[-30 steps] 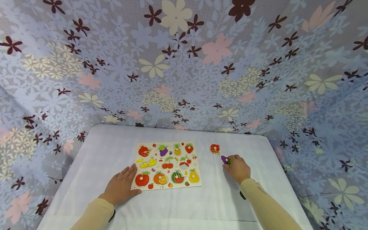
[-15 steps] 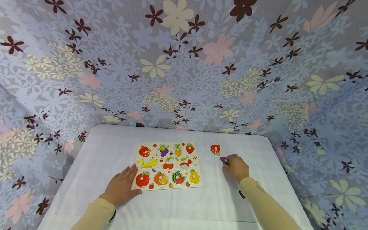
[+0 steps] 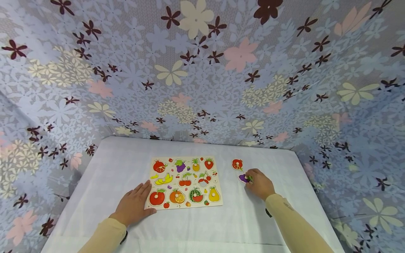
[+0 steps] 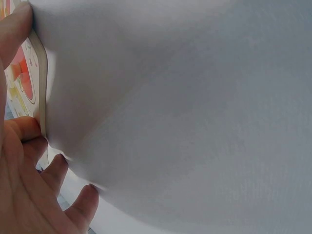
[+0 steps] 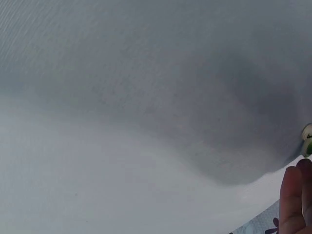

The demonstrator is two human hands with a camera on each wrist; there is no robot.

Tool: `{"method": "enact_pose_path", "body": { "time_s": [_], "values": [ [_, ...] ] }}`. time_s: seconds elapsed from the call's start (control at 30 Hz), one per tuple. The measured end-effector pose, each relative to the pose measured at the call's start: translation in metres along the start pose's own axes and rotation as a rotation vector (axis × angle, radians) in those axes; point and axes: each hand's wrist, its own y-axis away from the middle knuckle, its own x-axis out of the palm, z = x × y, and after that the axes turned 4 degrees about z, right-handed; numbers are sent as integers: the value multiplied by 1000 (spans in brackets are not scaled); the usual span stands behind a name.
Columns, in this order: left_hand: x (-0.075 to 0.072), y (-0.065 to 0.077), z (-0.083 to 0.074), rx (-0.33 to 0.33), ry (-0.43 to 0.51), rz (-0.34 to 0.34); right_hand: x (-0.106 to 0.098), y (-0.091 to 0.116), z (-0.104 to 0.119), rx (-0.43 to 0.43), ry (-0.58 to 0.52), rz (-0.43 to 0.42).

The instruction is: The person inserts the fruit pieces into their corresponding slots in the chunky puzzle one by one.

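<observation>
My left hand [image 3: 133,204] lies flat on the tablecloth at the left edge of a wooden fruit puzzle board [image 3: 172,166]. In the left wrist view its fingers [image 4: 29,127] touch the side of the board [image 4: 42,92]. To the right of the board, my right hand [image 3: 261,185] pinches a purple grape puzzle piece [image 3: 242,178] at its green leaf end, low over the cloth. Just behind it lies a red pomegranate puzzle piece [image 3: 237,163]. Only the edge of the grape piece [image 5: 307,141] shows in the right wrist view, beside the fingers [image 5: 291,195].
The board carries several knobbed fruit pieces, among them a watermelon [image 3: 195,195], a pear [image 3: 213,194] and an apple [image 3: 156,197]. A white cloth covers the table [image 3: 190,228]. Flowered fabric [image 3: 202,105] hangs along the back and both sides.
The grape piece has shifted a little left and towards the front, turning slightly in my right hand. My left hand and the board stay put.
</observation>
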Motion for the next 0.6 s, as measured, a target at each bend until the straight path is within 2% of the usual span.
{"method": "enact_pose_path", "body": {
  "time_s": [0.2, 0.6],
  "values": [
    [-4, 2, -3, -6, 11, 14, 1, 1, 2, -7, 4, -3],
    [-2, 1, -2, -7, 14, 16, 12, 4, 17, 80, 77, -105]
  ]
}}
